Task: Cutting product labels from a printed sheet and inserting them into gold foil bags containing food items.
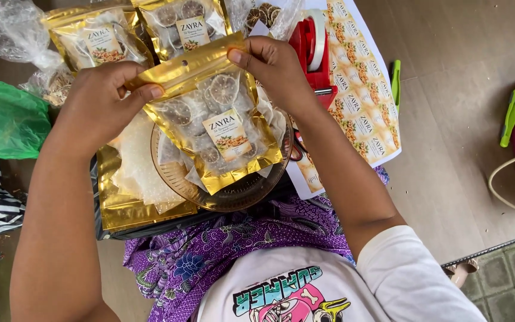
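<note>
A white printed shirt (pixel 305 292) and a purple patterned cloth (pixel 222 250) over the lap lie closest, at the bottom of the view. Above them the left hand (pixel 99 101) pinches the top left corner of a gold pouch (pixel 216 119) with a clear window, thumb on the front of the sealing strip; the right hand (pixel 272 68) grips the top right corner the same way — both closed on the pouch. Dried citrus slices and a small label show through the window. The pouch hangs upright over a brown glass plate (pixel 251 194), its lower edge just above the plate's rim. Left of the plate lies an empty gold pouch (pixel 123 209). Two filled pouches (pixel 144 33) sit beyond the hands. A red tape dispenser (pixel 311 45) stands just right of the right hand, on a sheet of labels (pixel 365 101) — the floor is wood planking.
</note>
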